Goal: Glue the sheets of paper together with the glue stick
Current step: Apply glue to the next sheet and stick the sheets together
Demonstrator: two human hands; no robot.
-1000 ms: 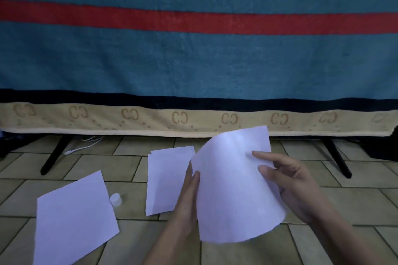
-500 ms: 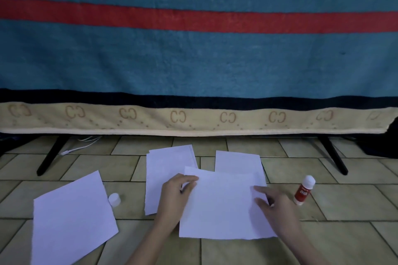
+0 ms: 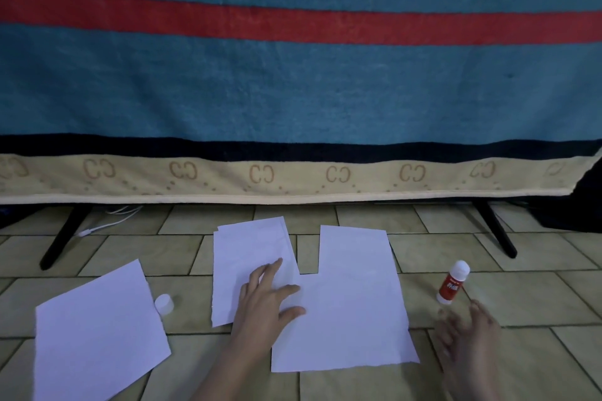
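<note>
Several white paper sheets lie on the tiled floor. A joined pair (image 3: pixel 351 312) lies in the middle, one sheet overlapping the other. A small stack (image 3: pixel 250 257) sits left of it, and a single sheet (image 3: pixel 94 332) lies at the far left. My left hand (image 3: pixel 264 299) rests flat with spread fingers across the stack and the edge of the joined pair. The red and white glue stick (image 3: pixel 453 283) stands upright at the right, uncapped. My right hand (image 3: pixel 469 332) hovers blurred just below it, fingers spread, holding nothing. The white cap (image 3: pixel 164 304) lies between the left sheet and the stack.
A large blue blanket with a red stripe and beige border (image 3: pixel 293 91) hangs across the back. Two black stand legs (image 3: pixel 62 238) (image 3: pixel 495 228) angle onto the floor. A white cable (image 3: pixel 107 221) trails under the blanket at the left.
The sheet I held up has been laid down over the other one. My right hand has left the paper and moved right toward the glue stick; my left hand has flattened on the sheets.
</note>
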